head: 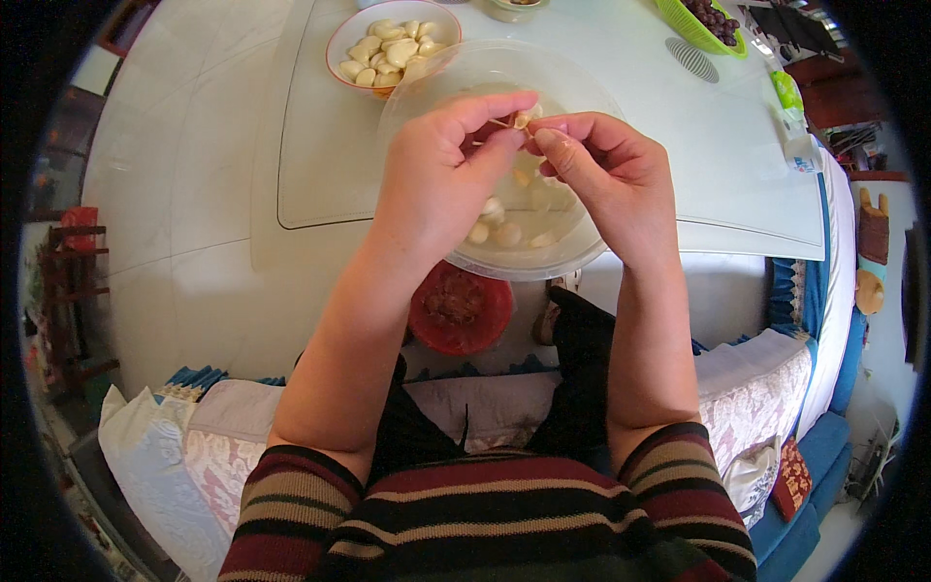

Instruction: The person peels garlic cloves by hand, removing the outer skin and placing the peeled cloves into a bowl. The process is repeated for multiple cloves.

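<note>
My left hand pinches a small garlic clove between thumb and forefinger. At the clove's lower edge, the thumb and fingertips of my right hand press together on it. A thin pale strip, skin or a sliver, sticks out beside the left fingers; which one I cannot tell. Both hands are above a translucent plastic basin of cloudy water. Several unpeeled-looking cloves lie in that water, partly hidden by the hands. Beyond it, a white bowl with a red rim holds peeled garlic cloves.
The basin sits at the near edge of a pale table. Below that edge, a red plastic tub with brownish scraps stands on the floor near my foot. A green basket of grapes is at the far right. Covered sofa seats flank me.
</note>
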